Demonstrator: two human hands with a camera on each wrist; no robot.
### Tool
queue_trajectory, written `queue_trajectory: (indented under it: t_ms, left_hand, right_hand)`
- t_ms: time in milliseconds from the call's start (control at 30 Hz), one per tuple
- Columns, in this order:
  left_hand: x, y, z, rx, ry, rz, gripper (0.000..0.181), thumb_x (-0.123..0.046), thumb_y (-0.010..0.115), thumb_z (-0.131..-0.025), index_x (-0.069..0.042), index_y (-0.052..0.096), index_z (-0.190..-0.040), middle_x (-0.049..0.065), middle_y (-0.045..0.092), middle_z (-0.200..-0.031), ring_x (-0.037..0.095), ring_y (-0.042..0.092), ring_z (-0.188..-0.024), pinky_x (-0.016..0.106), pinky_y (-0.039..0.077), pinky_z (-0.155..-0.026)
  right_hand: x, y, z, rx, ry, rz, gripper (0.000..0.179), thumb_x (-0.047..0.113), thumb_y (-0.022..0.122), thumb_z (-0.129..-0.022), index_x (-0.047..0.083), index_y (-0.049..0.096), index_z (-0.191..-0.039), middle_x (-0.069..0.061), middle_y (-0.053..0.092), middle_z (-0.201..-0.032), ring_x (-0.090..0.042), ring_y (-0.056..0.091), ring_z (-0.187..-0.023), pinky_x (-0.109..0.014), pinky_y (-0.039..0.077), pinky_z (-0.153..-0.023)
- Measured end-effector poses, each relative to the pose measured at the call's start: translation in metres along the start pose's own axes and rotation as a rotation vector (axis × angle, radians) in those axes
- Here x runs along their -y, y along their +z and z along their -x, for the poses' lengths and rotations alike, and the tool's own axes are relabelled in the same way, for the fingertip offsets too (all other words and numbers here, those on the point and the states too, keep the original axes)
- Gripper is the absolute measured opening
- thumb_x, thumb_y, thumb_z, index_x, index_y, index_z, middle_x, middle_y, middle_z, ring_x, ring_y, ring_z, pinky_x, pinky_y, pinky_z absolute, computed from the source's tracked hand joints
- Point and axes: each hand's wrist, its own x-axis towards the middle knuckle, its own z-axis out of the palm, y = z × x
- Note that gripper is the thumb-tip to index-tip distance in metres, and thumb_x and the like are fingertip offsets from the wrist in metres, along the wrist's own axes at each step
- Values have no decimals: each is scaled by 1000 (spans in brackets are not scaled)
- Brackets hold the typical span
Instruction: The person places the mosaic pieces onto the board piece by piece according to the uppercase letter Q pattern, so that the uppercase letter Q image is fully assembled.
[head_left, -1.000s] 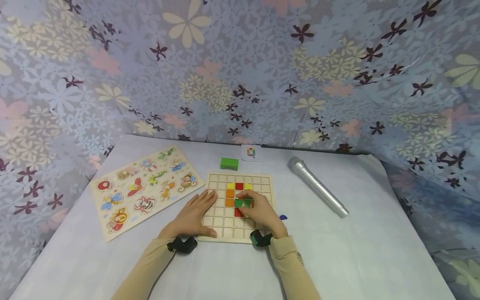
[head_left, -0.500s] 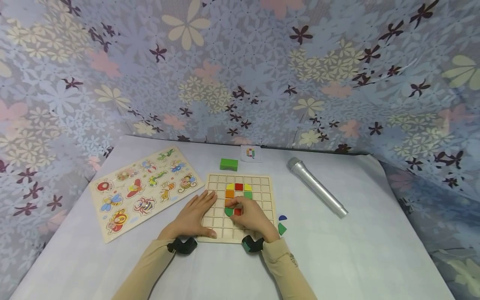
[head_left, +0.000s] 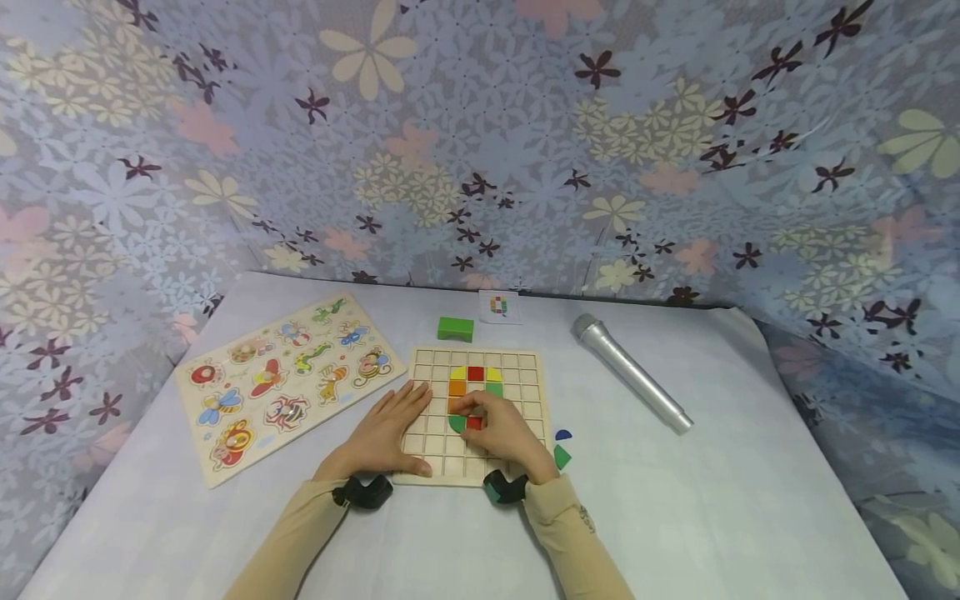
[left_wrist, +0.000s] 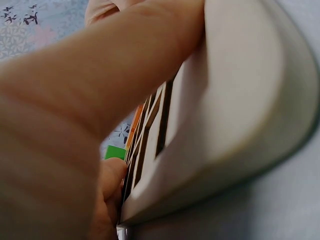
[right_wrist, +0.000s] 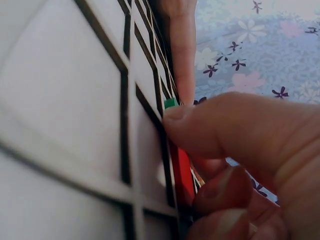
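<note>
A wooden grid board (head_left: 427,467) lies in front of me, with red, orange, yellow and green blocks set in its squares. My left hand (head_left: 384,433) rests with spread fingers on the board's left side, the thumb near its front edge. My right hand (head_left: 504,429) is over the middle of the board. Its thumb and forefinger pinch a green quarter-circle block (head_left: 457,425) at the lower left of the coloured pattern. Beside that block is a red square (head_left: 475,423), partly under the thumb. In the right wrist view the thumb tip meets the green block (right_wrist: 171,103).
Right of the board lie a blue half-circle block (head_left: 563,434) and a green quarter-circle block (head_left: 562,457). Behind it are a green arch block (head_left: 455,329) and a pattern card (head_left: 499,307). An insect puzzle board (head_left: 292,383) lies left, a silver microphone (head_left: 633,375) right.
My right hand has moved left and slightly down with the green block, to the pattern's lower left square. A green block right of the board has come into sight. My left hand stays put.
</note>
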Motion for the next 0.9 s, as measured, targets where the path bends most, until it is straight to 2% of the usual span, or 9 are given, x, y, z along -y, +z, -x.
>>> queue_trajectory:
  t_ms: [167, 533, 633, 767, 900]
  left_hand:
    - [0, 0, 0, -5, 2, 2, 116, -62, 77, -67, -5, 24, -153, 11, 17, -163, 34, 9, -152, 53, 10, -123]
    - [-3, -3, 1, 6, -12, 13, 116, -59, 79, -67, -5, 24, -153, 12, 18, -163, 34, 9, -152, 53, 10, -123]
    - [-2, -3, 1, 2, -5, 8, 116, -60, 78, -66, -4, 24, -153, 12, 18, -163, 34, 9, -152, 53, 10, -123]
    - [-2, -3, 1, 0, 3, 5, 118, -62, 78, -66, -4, 24, -153, 13, 18, -162, 35, 9, -151, 54, 10, -123]
    - [-2, -1, 0, 1, -2, 9, 118, -61, 78, -66, -4, 23, -153, 12, 17, -163, 34, 9, -152, 53, 9, -123]
  right_hand:
    - [1, 1, -1, -4, 9, 1, 31, 2, 71, -82, 10, 66, -112, -4, 70, -108, -16, 62, -97, -27, 52, -83]
    - [2, 2, 0, -11, 14, -12, 32, 0, 68, -82, 11, 67, -112, -3, 69, -106, -12, 58, -87, -21, 49, -72]
    - [1, -2, 2, -27, 25, -30, 32, 1, 69, -82, 11, 67, -112, -4, 69, -104, -10, 54, -74, -19, 45, -62]
    - [-7, -22, 10, -75, 67, -112, 37, 1, 69, -83, 9, 64, -119, -11, 67, -107, -7, 42, -56, -17, 36, -48]
    - [-27, -57, 29, -163, 146, -191, 43, 5, 67, -87, 8, 58, -129, -16, 63, -114, -6, 42, -54, -16, 36, -47]
